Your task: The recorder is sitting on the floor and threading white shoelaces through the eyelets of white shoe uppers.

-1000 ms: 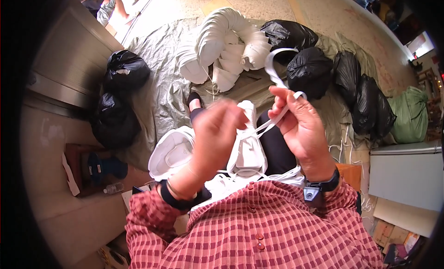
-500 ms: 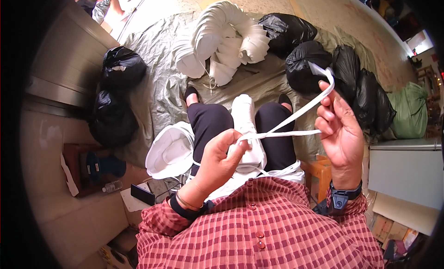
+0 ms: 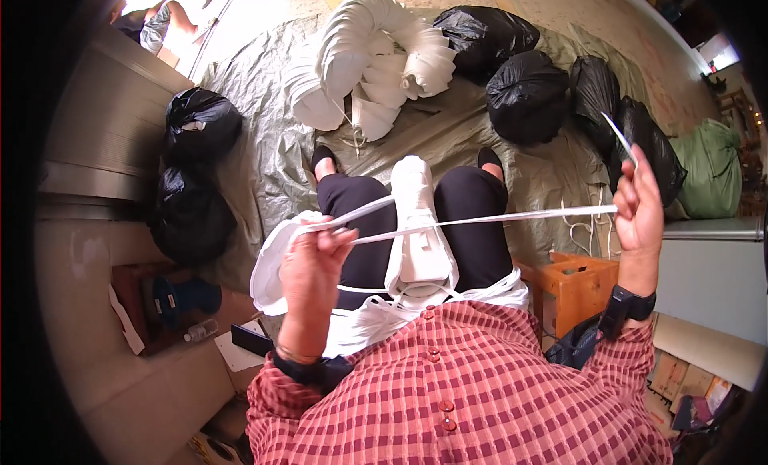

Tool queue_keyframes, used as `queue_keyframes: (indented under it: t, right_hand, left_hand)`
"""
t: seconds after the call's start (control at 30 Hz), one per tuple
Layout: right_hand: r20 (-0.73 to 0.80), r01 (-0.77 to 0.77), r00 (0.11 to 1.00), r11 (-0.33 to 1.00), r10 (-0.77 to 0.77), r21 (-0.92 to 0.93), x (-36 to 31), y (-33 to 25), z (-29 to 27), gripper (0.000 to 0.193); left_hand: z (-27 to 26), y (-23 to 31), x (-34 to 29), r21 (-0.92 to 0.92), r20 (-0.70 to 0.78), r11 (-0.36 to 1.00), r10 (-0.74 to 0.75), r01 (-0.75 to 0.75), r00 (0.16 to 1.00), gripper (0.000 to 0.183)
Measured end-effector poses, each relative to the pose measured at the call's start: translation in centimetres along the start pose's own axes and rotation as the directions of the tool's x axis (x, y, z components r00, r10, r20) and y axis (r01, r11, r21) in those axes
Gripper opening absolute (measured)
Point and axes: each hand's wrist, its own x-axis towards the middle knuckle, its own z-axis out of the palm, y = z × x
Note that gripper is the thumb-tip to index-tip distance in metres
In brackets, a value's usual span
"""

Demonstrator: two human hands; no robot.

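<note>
Head view: left hand [image 3: 309,266], right hand [image 3: 641,210] pinch white lace [image 3: 520,217]; bags [image 3: 528,98] line tarpaulin [image 3: 260,105], shelves [image 3: 731,114] perhaps beyond.

At the centre of the frame we have a shoe [image 3: 422,261] between our legs [image 3: 474,225], with a lace [image 3: 512,218] crossing over it from our left hand [image 3: 310,265] to our right hand [image 3: 640,213]. A shoe part [image 3: 266,269] lies left of our legs. At upper centre, a stack of pieces [image 3: 344,53] rests on a ground sheet [image 3: 268,97], two bags [image 3: 192,217] to its left, four bags [image 3: 528,97] to its right. A stool [image 3: 580,277] stands right of our legs; a bottle [image 3: 201,330] lies lower left.
</note>
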Motion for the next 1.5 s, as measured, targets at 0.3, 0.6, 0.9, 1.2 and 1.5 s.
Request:
queue_keyframes:
  t: [0.3, 0.6, 0.9, 1.2, 1.5]
  right_hand:
    - [-0.489, -0.423, 0.754, 0.894, 0.439, 0.15, 1.0, 11.7, -19.1, 0.02]
    - [0.458, 0.213, 0.856, 0.642, 0.241, -0.737, -4.5, 8.6, 6.2, 0.017]
    - [0.525, 0.379, 0.849, 0.625, 0.059, -0.683, -8.6, 13.8, 13.2, 0.012]
    - [0.594, 0.464, 0.803, 0.571, 0.052, -0.677, -7.9, 14.1, 13.5, 0.01]
    - [0.743, 0.626, 0.668, 0.512, 0.037, -0.589, -6.4, 13.1, 14.9, 0.009]
  left_hand:
    - [-23.4, 12.9, 3.1, -0.224, -0.704, 0.974, -0.145, -0.023, 0.696, 0.043]
    - [-6.0, 12.6, 4.8, 0.542, 0.051, 0.799, 0.28, -0.262, 0.959, 0.025]
    - [3.6, -1.2, -1.6, 0.922, 0.299, 0.282, -0.076, -0.267, 0.951, 0.01]
    - [4.7, -2.1, 0.0, 0.921, 0.386, 0.028, 0.059, -0.388, 0.921, 0.007]
    - [5.8, -0.5, 2.6, 0.94, 0.314, 0.216, -0.238, -0.265, 0.919, 0.002]
